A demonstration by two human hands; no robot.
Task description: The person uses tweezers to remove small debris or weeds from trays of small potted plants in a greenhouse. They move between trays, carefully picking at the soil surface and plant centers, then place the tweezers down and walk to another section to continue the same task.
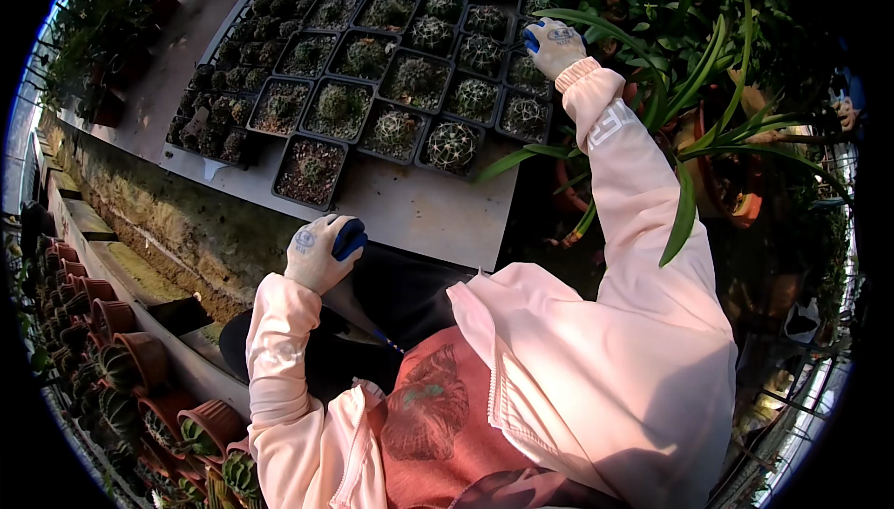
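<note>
Square black plastic pots of cactus (412, 79) stand in rows on a pale board (447, 212). My left hand (325, 247), in a white work glove with a blue palm, is curled above the board's near edge, below the nearest potted cactus (311, 170); whether its fingers hold anything is hidden. My right hand (555, 42), gloved alike, reaches out to the right rim of the rows, over the pots near a potted cactus (529, 74). Its fingers are bent, and what they touch cannot be made out.
Long strap-like leaves (681, 212) of a potted plant cross my right sleeve, beside a terracotta-coloured pot (744, 195). Small dark pots (227, 118) crowd the board's left side. Round cacti in reddish pots (213, 425) line a ledge at lower left, beyond a mossy wall (160, 219).
</note>
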